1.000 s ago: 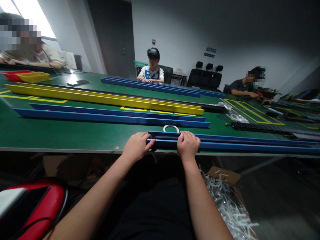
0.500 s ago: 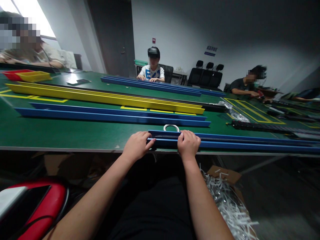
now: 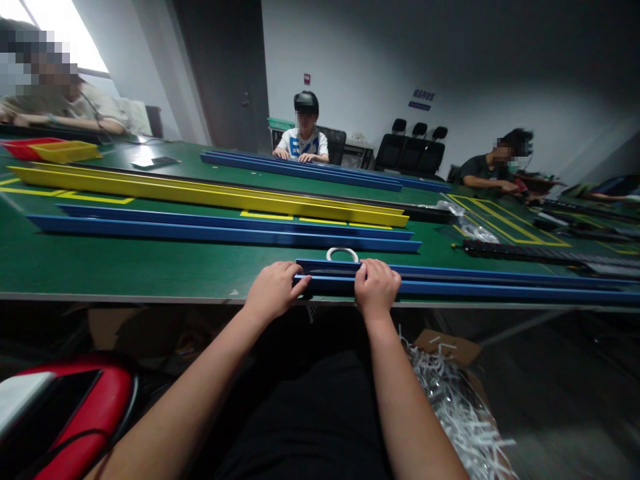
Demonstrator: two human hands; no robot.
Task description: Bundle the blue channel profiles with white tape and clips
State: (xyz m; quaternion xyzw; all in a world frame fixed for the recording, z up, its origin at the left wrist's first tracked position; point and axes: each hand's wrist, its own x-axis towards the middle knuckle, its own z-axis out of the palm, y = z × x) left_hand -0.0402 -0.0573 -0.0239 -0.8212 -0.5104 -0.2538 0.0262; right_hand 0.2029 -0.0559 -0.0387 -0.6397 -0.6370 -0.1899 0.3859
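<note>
Blue channel (image 3: pixel 450 288) lies along the near edge of the green table (image 3: pixel 125 267), its left end under both hands. Left hand (image 3: pixel 273 290) curls round that end; right hand (image 3: pixel 376 287) grips the rail from above, fingertips hidden inside. Just behind sits a white ring (image 3: pixel 343 253), half hidden. Both hands keep the same grip as a second ago.

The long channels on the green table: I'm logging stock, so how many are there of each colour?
Blue channels: 3, the near one under the left hand and right hand, a middle one, a far one
Yellow channel: 1
Total: 4
</note>
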